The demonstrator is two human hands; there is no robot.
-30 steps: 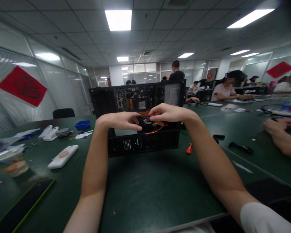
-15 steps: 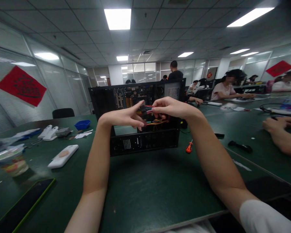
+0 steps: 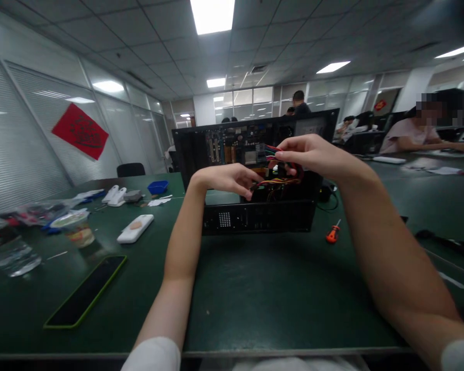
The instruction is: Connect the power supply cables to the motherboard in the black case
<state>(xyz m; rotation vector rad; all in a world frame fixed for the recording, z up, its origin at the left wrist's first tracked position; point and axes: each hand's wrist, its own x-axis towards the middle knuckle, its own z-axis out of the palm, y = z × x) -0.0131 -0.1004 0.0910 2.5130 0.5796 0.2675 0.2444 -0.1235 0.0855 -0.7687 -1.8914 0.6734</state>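
A black computer case (image 3: 255,216) stands upright on the green table, its inside and motherboard (image 3: 239,147) showing. My right hand (image 3: 309,154) pinches a bundle of red, green and black power wires (image 3: 272,153), which ends in a dark connector (image 3: 260,151) in front of the board. Lower and to the left, the curled fingers of my left hand (image 3: 232,180) close on the end of a yellow, red and black cable (image 3: 278,181). Those fingers partly hide that cable's tip.
An orange screwdriver (image 3: 332,233) lies right of the case. At left are a green-edged phone (image 3: 87,293), a white power bank (image 3: 136,228), a plastic bottle (image 3: 13,252), a cup (image 3: 75,229) and a blue tray (image 3: 158,187). A person (image 3: 417,129) sits at right.
The view has swung left, so everything sits further right. My left hand has drawn away from the dark connector, its fingers now curled at the yellow cable. My right hand keeps hold of the wires.
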